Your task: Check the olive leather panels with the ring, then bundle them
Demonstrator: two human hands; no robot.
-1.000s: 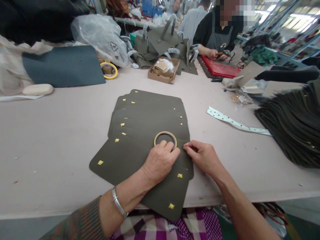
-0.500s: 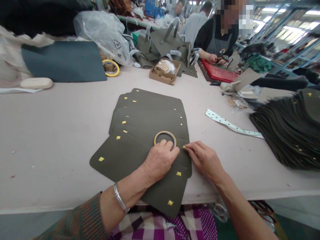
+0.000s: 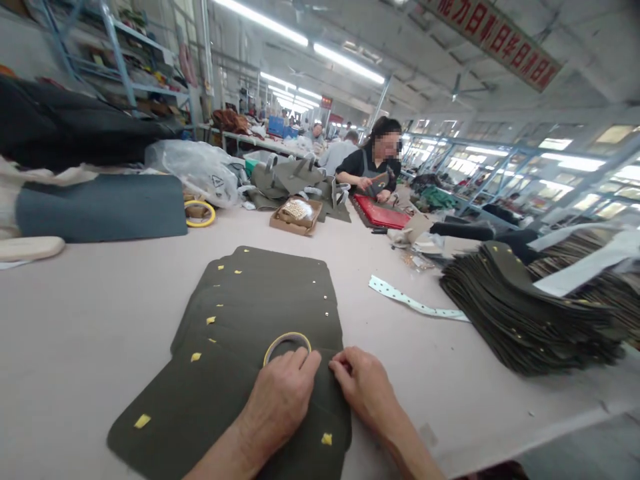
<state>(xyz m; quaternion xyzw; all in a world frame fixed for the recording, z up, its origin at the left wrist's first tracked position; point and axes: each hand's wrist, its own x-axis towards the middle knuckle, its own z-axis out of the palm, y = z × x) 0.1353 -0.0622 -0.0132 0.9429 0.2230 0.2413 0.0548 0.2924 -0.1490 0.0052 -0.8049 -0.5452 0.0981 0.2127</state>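
My left hand is closed over the near side of a yellow tape roll, which lies flat on a fanned pile of dark olive leather panels. Just to its right, my right hand has its fingers curled, pinching at the right edge of a panel; what it pinches is too small to make out. Small yellow tape squares dot the left and near edges of the panels. Small metal studs show along their right side.
A tall stack of olive panels stands at the right. A white perforated strip lies between it and my panels. A cardboard box of gold hardware, another tape roll, a plastic bag and a seated co-worker are farther back.
The camera has tipped upward, so the hall and ceiling now show and my hands sit low in view. Both hands stay at the tape roll and the panel's edge.
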